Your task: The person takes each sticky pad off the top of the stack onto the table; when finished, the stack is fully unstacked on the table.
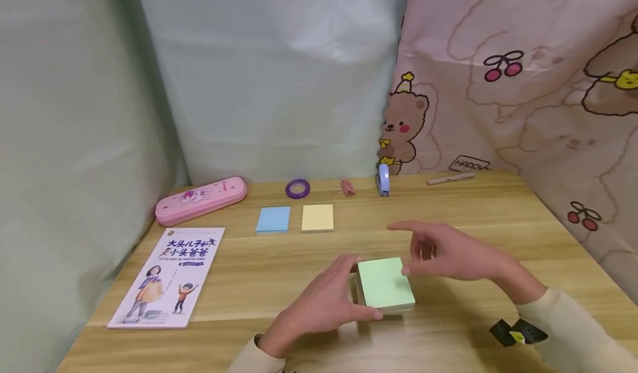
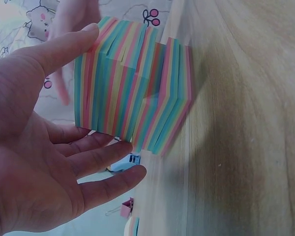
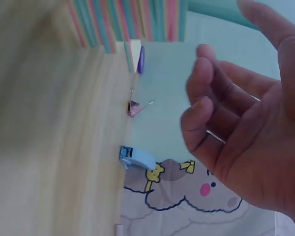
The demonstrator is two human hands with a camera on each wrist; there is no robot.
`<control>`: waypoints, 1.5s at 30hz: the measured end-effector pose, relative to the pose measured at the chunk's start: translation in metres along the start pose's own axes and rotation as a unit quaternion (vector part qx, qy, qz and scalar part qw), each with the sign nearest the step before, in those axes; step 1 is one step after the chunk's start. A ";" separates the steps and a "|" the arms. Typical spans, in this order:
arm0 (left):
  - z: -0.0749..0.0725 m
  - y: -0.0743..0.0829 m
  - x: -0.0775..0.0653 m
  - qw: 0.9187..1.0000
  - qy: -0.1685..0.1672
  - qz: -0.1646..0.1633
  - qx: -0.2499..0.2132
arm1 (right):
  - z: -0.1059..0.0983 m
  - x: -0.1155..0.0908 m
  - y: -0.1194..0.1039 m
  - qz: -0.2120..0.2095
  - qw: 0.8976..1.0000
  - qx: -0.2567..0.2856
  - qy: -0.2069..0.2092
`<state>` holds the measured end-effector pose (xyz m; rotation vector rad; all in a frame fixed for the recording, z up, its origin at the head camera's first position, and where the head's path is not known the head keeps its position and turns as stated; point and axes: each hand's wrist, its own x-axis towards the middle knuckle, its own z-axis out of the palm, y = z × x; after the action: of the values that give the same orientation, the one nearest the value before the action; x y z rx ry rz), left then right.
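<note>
The stack (image 1: pixel 385 284) lies to the right of the left hand's palm, squeezed between its thumb on the near side and its fingers on the far side. The left hand (image 1: pixel 331 298) is therefore the nearer one, clamped on the stack. The right hand (image 1: pixel 448 251) hovers off the stack's right side, slightly farther from the body, its index finger stretched out and its other fingers loosely bent, gripping nothing. Its thumb tip overlaps the stack's right edge from above, but whether it touches cannot be told. Any coming move likely turns on that small offset, with the right hand's thumb closest to the stack's right edge. Seen from above, the stack is nearly square and shows no clear long axis; its layers lie flat, one over another. The top is plain pale green, and the sides are striped pink, blue, yellow and green. The stripes stand out of line lower down, so the pile seems made of loose slabs that could slip. Beyond the grip and to its left lie a yellow pad (image 1: pixel 317 218) and a blue pad (image 1: pixel 273 219).
</note>
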<state>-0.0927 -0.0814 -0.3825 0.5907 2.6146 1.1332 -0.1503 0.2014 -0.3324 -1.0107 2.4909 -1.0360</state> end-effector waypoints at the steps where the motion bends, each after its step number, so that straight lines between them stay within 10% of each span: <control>1: 0.000 0.000 0.000 1.000 0.000 0.000 -0.001 | 0.004 -0.004 0.001 0.002 1.000 0.008 -0.005; 15: 0.000 -0.003 0.002 1.000 -0.002 0.018 -0.008 | 0.046 -0.024 0.017 0.013 0.998 0.062 0.005; 45: 0.000 0.000 -0.001 1.000 -0.004 -0.003 0.007 | 0.048 -0.021 0.017 0.007 0.999 0.011 0.038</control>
<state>-0.0913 -0.0819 -0.3828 0.5900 2.6167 1.1098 -0.1211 0.1988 -0.3791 -0.9622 2.5380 -1.1146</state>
